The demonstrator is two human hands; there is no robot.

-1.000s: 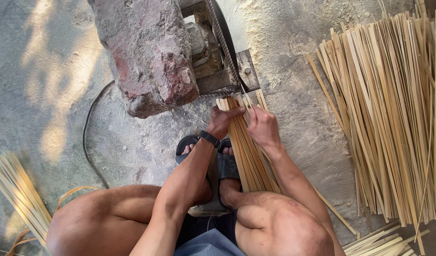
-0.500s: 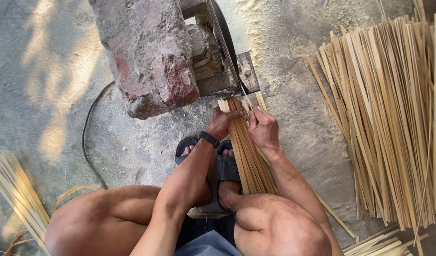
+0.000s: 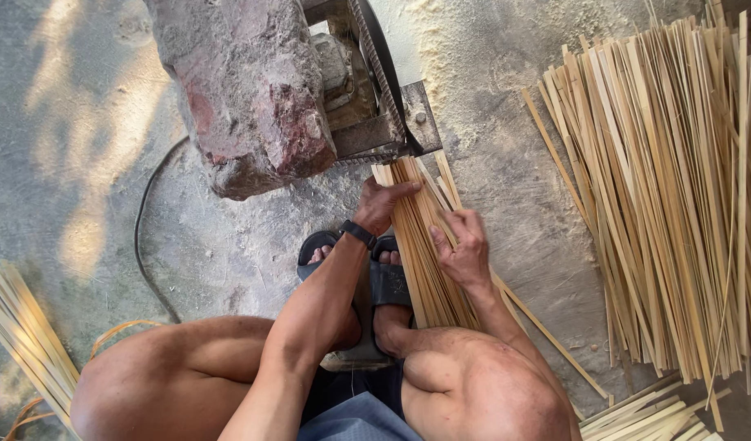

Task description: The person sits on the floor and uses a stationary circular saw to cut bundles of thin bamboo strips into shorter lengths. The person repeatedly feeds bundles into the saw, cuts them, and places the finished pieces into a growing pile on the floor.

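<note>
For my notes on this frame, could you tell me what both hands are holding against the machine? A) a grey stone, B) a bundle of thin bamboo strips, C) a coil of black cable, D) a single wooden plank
B: the left hand and right hand both grip a bundle of bamboo strips, its end pushed up to the machine.

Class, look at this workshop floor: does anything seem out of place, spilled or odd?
Pale sawdust lies spilled over the floor around the cutting machine. A big rock sits against the machine, odd for a tool. One strip lies alone, slanted away from the bundle under both hands.
</note>
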